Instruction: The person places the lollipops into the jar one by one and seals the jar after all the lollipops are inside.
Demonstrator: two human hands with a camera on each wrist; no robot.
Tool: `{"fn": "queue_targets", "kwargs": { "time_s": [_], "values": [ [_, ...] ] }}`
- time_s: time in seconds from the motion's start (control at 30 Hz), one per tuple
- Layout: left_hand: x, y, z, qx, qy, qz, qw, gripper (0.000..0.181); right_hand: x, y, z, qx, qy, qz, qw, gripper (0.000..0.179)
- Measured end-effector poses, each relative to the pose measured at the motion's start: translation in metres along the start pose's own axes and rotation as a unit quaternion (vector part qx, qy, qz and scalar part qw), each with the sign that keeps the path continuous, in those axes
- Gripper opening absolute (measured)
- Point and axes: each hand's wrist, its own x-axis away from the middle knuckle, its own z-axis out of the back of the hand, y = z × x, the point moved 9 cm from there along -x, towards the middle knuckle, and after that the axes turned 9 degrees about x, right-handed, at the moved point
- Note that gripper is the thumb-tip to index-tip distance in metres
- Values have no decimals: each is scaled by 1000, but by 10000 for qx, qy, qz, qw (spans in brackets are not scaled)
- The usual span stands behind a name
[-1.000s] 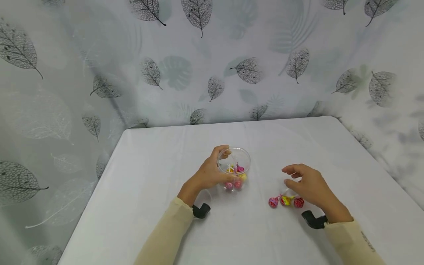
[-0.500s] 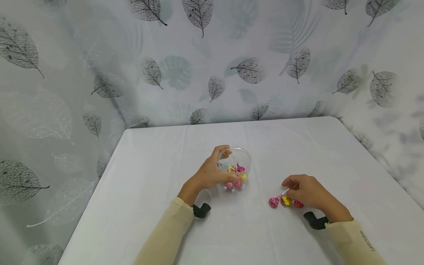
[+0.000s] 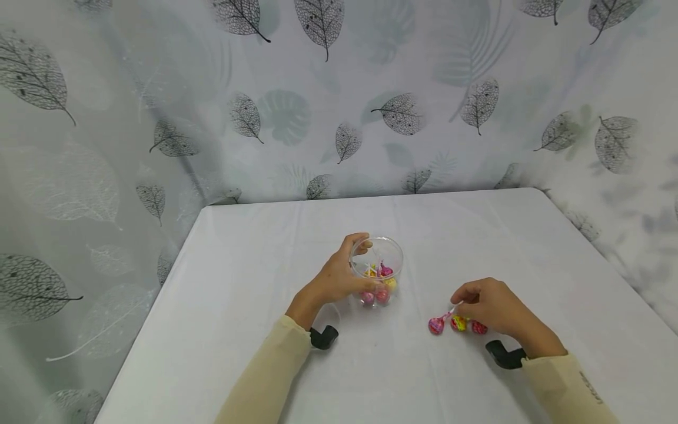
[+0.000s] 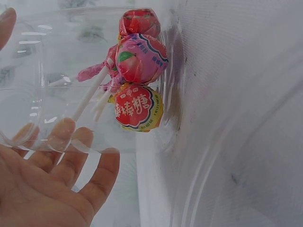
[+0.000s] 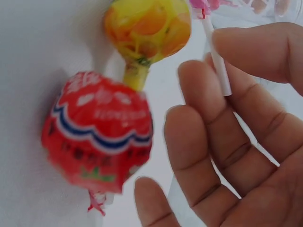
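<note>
My left hand (image 3: pixel 336 274) grips a clear plastic jar (image 3: pixel 401 268) around its side, thumb in front and fingers behind. Inside it lie several wrapped lollipops (image 4: pixel 142 59), pink, red and yellow, with white sticks. To the right, my right hand (image 3: pixel 489 306) pinches the white stick (image 5: pixel 218 61) of a pink lollipop (image 3: pixel 436 325) between thumb and fingertips. That lollipop's head is at the table surface. Beside it lie a yellow lollipop (image 3: pixel 458 323) and a red lollipop (image 3: pixel 479 327), partly under the right hand in the head view.
A clear round plastic piece (image 3: pixel 335 312), like a lid, lies by the left wrist, mostly hidden by the arm. Everything stands on a table with a white cloth (image 3: pixel 254 253). Leaf-patterned curtains (image 3: pixel 296 159) hang behind and at both sides.
My right hand has come down onto the lollipops, and its fingers have closed on the pink one's stick. That lollipop has shifted slightly. The left hand and jar have stayed put.
</note>
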Motion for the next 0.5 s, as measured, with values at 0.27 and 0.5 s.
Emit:
{"fn": "queue_targets", "kwargs": {
  "time_s": [0.27,0.5],
  "values": [
    [1,1,0,25,-25,-48,10000,103,1,-6,2,-459,-12,29,9989,6],
    [1,1,0,41,0,12,10000,104,1,-12,5,-653,140,126,9977,5]
  ]
}}
